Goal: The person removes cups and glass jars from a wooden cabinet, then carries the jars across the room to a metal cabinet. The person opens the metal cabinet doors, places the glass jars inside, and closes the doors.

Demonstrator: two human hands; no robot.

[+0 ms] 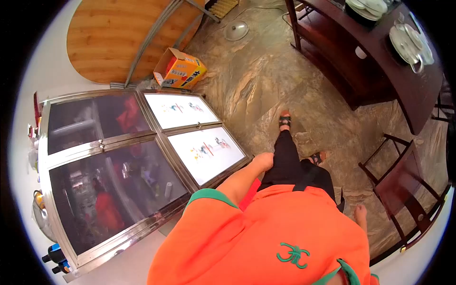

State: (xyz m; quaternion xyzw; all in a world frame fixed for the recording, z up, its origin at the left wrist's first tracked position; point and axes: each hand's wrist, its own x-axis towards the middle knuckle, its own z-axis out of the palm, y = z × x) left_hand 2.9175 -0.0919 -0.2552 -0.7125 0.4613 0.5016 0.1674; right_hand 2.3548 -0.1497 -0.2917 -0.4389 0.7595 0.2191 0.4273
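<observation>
My left hand (263, 162) is closed beside the dark trousers (282, 164), near the metal-framed cabinet (162, 135). Its palm side is hidden, so anything inside it does not show. A red item (250, 194) shows between my left forearm and the orange shirt (218, 237). On the other side of my body, my right hand (361, 212) hangs low over the floor, small in view, its fingers not clear. The cabinet has dark glass doors and white printed panels (204, 151).
An orange box (183, 71) stands on the marbled floor (251, 80) by a round wooden board (109, 38). At the right are a dark chair (401, 180) and a curved dark table (342, 28) bearing white dishes (406, 42). A floor cover (236, 30) lies ahead.
</observation>
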